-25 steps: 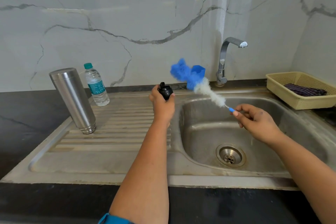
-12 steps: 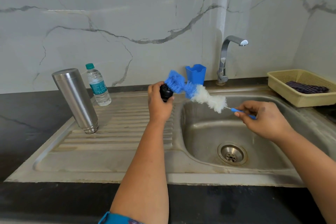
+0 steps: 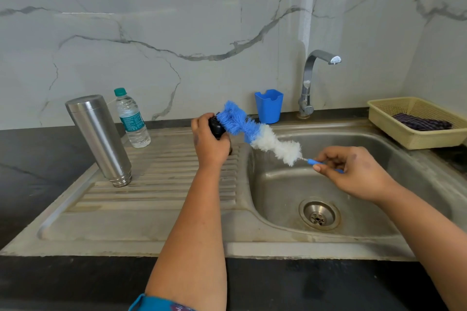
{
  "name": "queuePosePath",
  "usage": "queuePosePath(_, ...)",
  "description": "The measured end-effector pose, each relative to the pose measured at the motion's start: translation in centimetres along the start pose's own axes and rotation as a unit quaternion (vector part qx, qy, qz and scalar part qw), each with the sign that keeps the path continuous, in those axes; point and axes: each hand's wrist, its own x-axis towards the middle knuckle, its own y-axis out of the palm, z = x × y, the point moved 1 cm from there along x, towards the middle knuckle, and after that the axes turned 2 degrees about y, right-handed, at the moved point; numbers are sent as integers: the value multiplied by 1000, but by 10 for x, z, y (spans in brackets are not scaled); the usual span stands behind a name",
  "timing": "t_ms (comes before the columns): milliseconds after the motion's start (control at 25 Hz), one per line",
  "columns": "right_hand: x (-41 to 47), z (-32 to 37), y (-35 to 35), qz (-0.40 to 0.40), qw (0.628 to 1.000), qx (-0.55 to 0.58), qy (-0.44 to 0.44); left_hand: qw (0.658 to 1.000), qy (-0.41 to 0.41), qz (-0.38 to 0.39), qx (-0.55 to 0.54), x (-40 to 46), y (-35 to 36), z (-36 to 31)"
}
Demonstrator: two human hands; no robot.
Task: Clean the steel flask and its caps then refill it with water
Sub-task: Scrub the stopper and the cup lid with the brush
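A small black cap [image 3: 216, 127] is gripped in the left hand [image 3: 211, 142] at the centre of the frame, fingers curled round it, just above the inner edge of the draining board [image 3: 156, 199]. A long bottle brush [image 3: 255, 131] is pinched by its thin blue handle in the right hand [image 3: 353, 171], right of centre over the sink [image 3: 379, 209], thumb and fingertips closed on the stem and the remaining fingers loosely bent. Compared with a second ago, when the blue bristle end was held up and clear of the cap, the brush has been swung down and to the left, so that its blue tip is now pressed against the cap's face; the scrubbing of the cap is judged to have just begun. The steel flask [image 3: 99, 139] is left standing, seemingly leaning, on the draining board at the left of the frame, with a plastic water bottle [image 3: 131, 118] just behind it. A blue cup [image 3: 269, 106] is seen beside the tap [image 3: 310, 78] at the upper centre, with no water seen running from the tap, and a yellow basket [image 3: 404, 134] with a dark cloth is placed at the right edge. Much of the task is judged to remain: rinsing, cleaning of the flask itself if not yet done, and refilling.
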Motion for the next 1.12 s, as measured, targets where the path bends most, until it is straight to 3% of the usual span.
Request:
queuePosePath(120, 1, -3, -1, -59, 997, -45, 22, 998, 31, 53, 9, -3, 8, -2)
queuePosePath(320, 0, 6, -1, 16, 999, -22, 18, 1000, 2, -20, 1, 4, 1, 11)
queuePosePath(520, 4, 0, 4, -62, 989, -106, 80, 990, 113, 80, 3, -13, 24, -15)
queuePosePath(720, 4, -8, -15, -119, 985, -11, 121, 998, 32, 54, -24, -13, 16, -11)
queuePosePath(840, 3, -6, -17, -53, 992, 14, 112, 998, -35, 56, -19, -9, 9, -6)
queuePosePath(920, 2, -1, -14, -20, 995, -4, 100, 998, -30, 51, 7, -8, 9, -5)
queuePosePath(1120, 1, 3, -4, -67, 992, -24, 101, 995, 15, 95, 17, -11, 16, -2)
